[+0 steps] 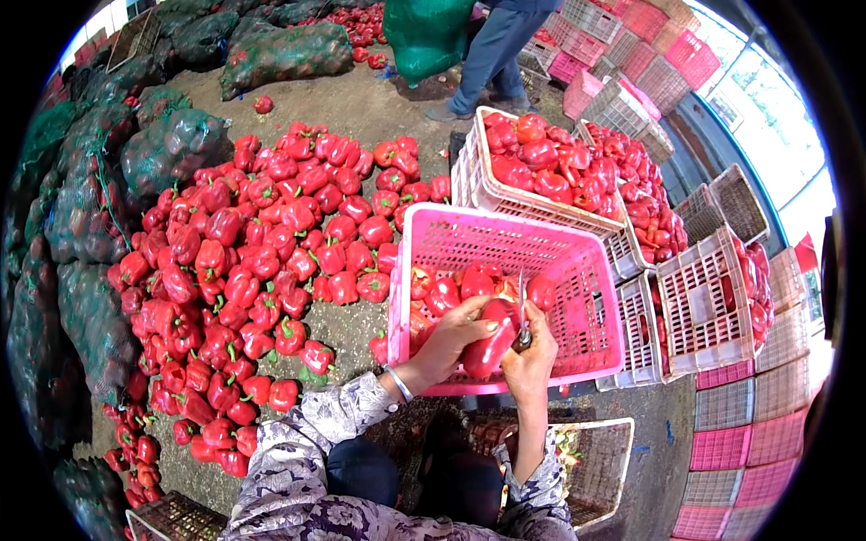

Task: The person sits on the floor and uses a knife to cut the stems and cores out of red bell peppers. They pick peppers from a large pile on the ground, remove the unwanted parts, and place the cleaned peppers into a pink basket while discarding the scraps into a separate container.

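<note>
My left hand (450,341) grips a red bell pepper (488,345) over the near side of a pink plastic crate (507,230). In my right hand (531,351) is a small knife (521,311), its blade pointing up beside the pepper's right side. The fingers of both hands are close together at the pepper's far end. Several red peppers (443,295) lie inside the pink crate below and beyond my hands. A large heap of whole red peppers (237,270) covers the ground to the left of the crate.
Green mesh sacks (169,155) line the left side. White crates (703,304) filled with peppers stand at the right, beside stacked crates (720,433). A crate with scraps (599,466) sits by my right knee. Beyond, a person (497,61) stands by a green sack (426,40).
</note>
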### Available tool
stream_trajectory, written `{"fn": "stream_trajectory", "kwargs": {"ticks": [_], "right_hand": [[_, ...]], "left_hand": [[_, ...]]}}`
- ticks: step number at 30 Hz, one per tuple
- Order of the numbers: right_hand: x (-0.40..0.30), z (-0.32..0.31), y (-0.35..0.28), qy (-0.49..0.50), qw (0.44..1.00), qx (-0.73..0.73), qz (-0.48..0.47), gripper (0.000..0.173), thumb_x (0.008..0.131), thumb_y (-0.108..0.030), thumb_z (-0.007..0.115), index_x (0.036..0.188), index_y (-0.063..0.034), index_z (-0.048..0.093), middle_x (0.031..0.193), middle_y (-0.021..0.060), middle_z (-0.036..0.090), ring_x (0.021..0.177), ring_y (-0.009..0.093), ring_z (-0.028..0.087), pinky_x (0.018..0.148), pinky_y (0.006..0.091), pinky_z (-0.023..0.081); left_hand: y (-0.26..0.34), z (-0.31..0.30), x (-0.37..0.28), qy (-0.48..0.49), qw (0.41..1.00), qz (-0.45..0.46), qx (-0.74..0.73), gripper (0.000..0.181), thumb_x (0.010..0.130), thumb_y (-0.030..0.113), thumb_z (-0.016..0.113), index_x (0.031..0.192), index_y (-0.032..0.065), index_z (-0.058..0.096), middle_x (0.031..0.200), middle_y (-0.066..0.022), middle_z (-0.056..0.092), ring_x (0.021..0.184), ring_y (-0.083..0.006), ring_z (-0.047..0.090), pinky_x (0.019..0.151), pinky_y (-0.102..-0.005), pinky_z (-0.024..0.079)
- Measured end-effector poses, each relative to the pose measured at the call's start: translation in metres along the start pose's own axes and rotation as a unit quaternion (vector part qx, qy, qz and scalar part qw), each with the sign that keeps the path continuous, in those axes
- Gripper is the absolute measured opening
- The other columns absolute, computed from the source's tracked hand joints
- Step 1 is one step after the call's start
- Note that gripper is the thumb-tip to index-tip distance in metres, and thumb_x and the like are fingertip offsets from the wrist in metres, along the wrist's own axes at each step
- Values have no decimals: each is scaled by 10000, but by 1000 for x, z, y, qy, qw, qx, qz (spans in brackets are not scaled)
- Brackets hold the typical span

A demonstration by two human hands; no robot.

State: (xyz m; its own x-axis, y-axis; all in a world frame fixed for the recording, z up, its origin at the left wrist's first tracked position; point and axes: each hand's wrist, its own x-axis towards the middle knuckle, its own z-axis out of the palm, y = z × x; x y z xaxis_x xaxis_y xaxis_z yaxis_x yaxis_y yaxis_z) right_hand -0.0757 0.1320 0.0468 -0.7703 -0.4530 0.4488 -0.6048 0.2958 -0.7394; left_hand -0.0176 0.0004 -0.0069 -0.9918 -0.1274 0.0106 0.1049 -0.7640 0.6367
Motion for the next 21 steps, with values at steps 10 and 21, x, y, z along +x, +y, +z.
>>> {"fn": "stream_trajectory", "kwargs": {"ticks": [10, 21], "right_hand": [[-3, -1, 20, -12, 981, -191, 1, 438, 631, -88, 705, 1062, -31, 655, 867, 200, 687, 798, 382, 690, 720, 444, 531], [-3, -23, 34, -147, 985, -56, 67, 491, 570, -208, 830, 974, 23, 676, 794, 119, 704, 721, 161, 665, 706, 332, 535]], "left_hand": [[4, 7, -13, -59, 976, 16, 207, 886, 816, 98, 704, 1530, -17, 192, 1185, -80, 565, 947, -65, 578, 762, -232, 497], [2, -4, -19, -129, 979, -112, 114, 773, 793, 104, 714, 1452, -16, 329, 944, -41, 602, 713, -83, 585, 610, -247, 476]]}}
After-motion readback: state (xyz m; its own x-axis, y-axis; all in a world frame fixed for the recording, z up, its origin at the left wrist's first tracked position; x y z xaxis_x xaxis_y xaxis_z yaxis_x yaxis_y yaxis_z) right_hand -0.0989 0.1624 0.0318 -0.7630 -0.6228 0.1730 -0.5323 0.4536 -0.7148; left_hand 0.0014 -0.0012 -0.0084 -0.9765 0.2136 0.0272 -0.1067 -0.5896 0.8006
